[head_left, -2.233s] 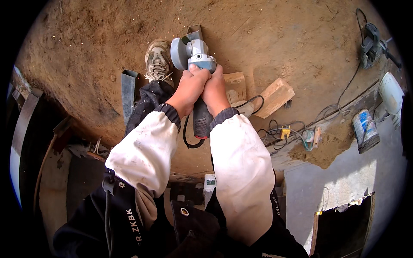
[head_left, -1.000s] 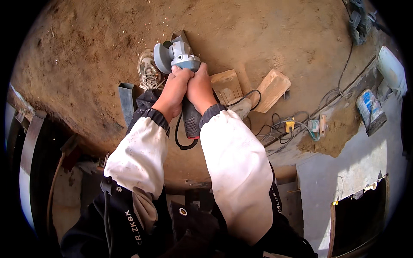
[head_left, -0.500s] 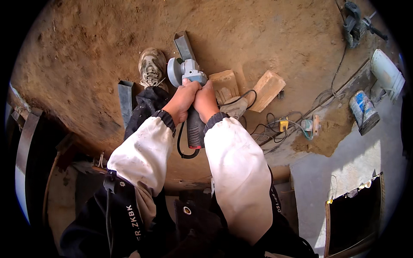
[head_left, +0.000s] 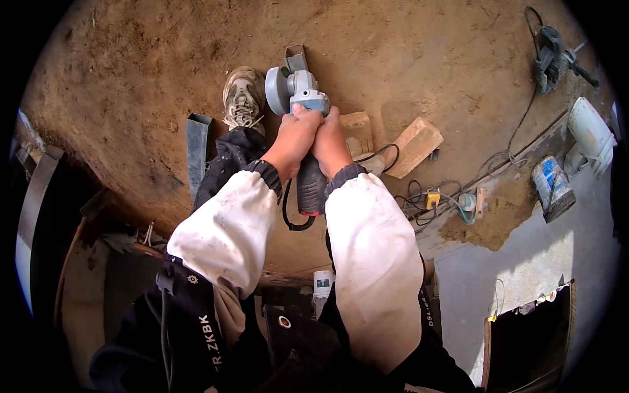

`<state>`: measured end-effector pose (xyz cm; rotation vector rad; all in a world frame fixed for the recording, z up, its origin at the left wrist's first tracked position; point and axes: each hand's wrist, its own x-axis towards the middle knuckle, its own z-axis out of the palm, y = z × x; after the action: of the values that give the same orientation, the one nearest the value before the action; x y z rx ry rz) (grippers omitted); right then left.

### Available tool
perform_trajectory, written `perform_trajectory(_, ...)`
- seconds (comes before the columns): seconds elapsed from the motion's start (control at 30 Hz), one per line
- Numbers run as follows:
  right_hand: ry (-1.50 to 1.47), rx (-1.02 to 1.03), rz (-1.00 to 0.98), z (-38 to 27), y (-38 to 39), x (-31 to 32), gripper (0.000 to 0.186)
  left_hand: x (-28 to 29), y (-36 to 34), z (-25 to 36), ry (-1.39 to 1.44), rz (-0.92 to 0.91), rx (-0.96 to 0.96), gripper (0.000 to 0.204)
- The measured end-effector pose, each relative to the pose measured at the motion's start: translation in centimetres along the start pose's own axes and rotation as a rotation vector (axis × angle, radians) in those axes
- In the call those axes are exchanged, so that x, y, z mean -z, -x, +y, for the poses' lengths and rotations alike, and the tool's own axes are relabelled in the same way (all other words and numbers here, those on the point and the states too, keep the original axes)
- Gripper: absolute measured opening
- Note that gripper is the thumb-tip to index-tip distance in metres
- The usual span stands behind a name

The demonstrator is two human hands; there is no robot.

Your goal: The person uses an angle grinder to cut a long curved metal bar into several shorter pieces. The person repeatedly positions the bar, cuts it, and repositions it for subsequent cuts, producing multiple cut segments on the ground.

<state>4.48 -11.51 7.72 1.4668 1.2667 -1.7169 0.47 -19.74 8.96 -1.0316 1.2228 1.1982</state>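
Observation:
Both my hands are wrapped around an angle grinder (head_left: 310,187). It has a grey metal head, a round guard at its left and a dark body with a cord at the rear. My left hand (head_left: 296,139) closes on it just behind the head, its thumb on top. My right hand (head_left: 330,143) grips from the other side, pressed against the left. Beyond the head, the end of a square metal tube (head_left: 297,57) shows; the grinder hides the rest. Whether the disc touches the tube I cannot tell. My left shoe (head_left: 243,98) is beside the guard.
Another square metal tube (head_left: 197,154) lies left of my leg. Wooden blocks (head_left: 414,147) lie on the dirt to the right. Farther right are tangled cables (head_left: 419,196) with a yellow plug (head_left: 433,197), a paint-stained can (head_left: 552,180), a white bucket (head_left: 590,128) and a dark power tool (head_left: 552,59).
The grinder, held in both hands, has shifted slightly forward and right, covering more of the tube. My view has also shifted, and a white container now shows between my forearms.

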Motion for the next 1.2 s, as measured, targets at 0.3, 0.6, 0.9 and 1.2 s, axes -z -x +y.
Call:
perform_trajectory(0.3, 0.088, 0.017, 0.004, -3.0, 0.0, -0.6, 0.077, -0.5, 0.6, 2.7, -0.015, 0.067, -0.059, 0.051)
perform_trajectory(0.6, 0.068, 0.048, 0.034, -2.0, -1.3, -0.7, 0.08, -1.2, 0.8, 3.8, -0.007, 0.029, -0.041, 0.035)
perform_trajectory(0.9, 0.141, -0.032, 0.06, -2.7, -1.8, -1.2, 0.083, -0.1, 0.0, 4.6, 0.109, -0.108, 0.143, 0.036)
perform_trajectory(1.2, -0.182, -0.152, -0.139, 2.1, 8.5, 6.0, 0.059, -2.8, 9.7, -3.7, 0.073, -0.088, 0.061, 0.056)
